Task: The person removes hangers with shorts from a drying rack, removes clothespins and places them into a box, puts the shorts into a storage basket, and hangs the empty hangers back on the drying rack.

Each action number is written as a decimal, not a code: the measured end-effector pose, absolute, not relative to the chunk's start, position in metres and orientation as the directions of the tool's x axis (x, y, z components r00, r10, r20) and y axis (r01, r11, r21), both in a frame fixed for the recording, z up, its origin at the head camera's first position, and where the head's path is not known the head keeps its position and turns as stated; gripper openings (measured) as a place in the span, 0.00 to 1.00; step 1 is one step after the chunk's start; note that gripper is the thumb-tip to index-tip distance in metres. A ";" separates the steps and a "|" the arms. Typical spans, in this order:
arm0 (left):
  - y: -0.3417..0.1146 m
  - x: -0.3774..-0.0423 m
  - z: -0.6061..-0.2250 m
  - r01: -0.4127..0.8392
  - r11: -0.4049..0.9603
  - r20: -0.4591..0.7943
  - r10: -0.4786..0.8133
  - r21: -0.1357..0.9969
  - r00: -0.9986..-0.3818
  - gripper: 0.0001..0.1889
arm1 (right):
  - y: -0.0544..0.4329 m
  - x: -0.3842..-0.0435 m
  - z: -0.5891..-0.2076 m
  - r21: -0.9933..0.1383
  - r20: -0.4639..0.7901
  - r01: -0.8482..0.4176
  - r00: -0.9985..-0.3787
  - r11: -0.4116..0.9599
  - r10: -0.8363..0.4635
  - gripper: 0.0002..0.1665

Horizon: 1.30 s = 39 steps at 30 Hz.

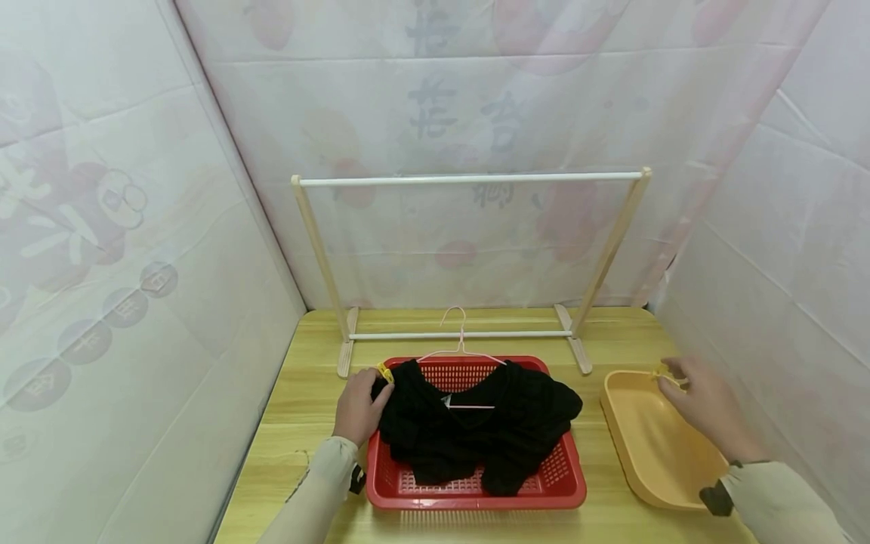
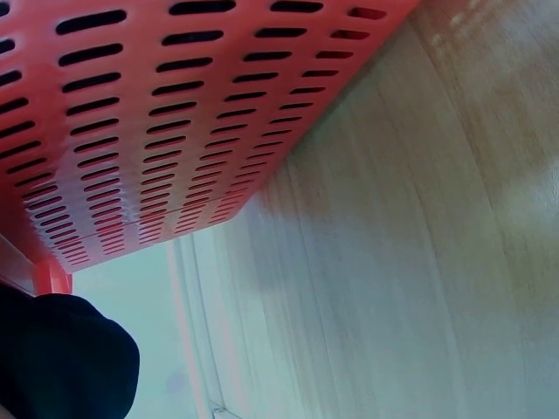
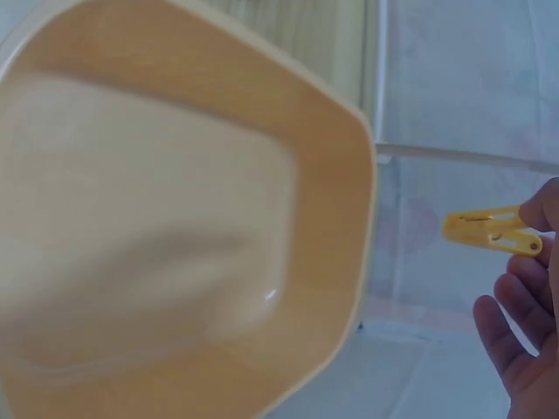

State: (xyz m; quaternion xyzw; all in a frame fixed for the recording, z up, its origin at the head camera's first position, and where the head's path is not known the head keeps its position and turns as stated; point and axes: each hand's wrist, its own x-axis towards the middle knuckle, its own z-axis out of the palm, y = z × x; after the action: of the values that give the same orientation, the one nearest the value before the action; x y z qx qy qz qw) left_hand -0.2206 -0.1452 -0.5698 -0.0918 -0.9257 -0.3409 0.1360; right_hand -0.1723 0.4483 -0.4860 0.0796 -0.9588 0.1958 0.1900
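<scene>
A black top (image 1: 469,431) hangs on a thin pink hanger (image 1: 462,340), its lower part lying in a red basket (image 1: 476,503). My left hand (image 1: 360,404) grips the shoulder at the left end of the top, and a yellow clothespin (image 1: 385,373) sits right at its fingertips. Black cloth (image 2: 65,358) also shows beside the basket wall in the left wrist view. Above the yellow tray (image 1: 628,453), my right hand (image 1: 707,400) pinches another yellow clothespin (image 3: 489,230) between thumb and forefinger, the other fingers loosely bent.
Behind the basket stands a drying rack (image 1: 469,180) with a white top bar and wooden legs. The wood-patterned table (image 1: 299,400) is bordered by printed cloth walls (image 1: 136,227) at the back and both sides.
</scene>
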 end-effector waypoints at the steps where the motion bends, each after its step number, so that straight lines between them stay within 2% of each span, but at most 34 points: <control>1: -0.145 -0.220 -0.570 0.260 0.753 0.313 0.076 0.605 -0.947 0.10 | 0.451 -0.172 -0.490 -0.337 0.386 -0.220 -0.919 0.916 -0.079 0.21; 8: -0.145 -0.220 -0.570 0.265 0.758 0.321 0.078 0.596 -0.944 0.09 | 0.462 -0.173 -0.512 -0.318 0.356 -0.241 -0.927 0.917 -0.120 0.21; 18: -0.145 -0.219 -0.568 0.248 0.756 0.303 0.068 0.605 -0.950 0.09 | 0.463 -0.169 -0.525 -0.339 0.187 -0.165 -0.977 0.926 -0.105 0.24; 28: -0.144 -0.220 -0.571 0.248 0.764 0.305 0.071 0.596 -0.950 0.09 | 0.460 -0.165 -0.534 -0.361 0.061 -0.121 -0.992 0.925 -0.106 0.21; 39: -0.144 -0.218 -0.566 0.253 0.759 0.310 0.071 0.600 -0.948 0.09 | 0.463 -0.168 -0.546 -0.345 -0.012 -0.118 -0.991 0.931 -0.131 0.20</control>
State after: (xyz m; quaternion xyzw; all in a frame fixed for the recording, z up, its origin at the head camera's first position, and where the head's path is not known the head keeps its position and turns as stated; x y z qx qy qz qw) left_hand -0.2179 -0.1438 -0.5664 -0.0871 -0.9280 -0.3359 0.1354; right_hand -0.1679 0.4632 -0.5457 0.0634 -0.9824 0.1746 -0.0176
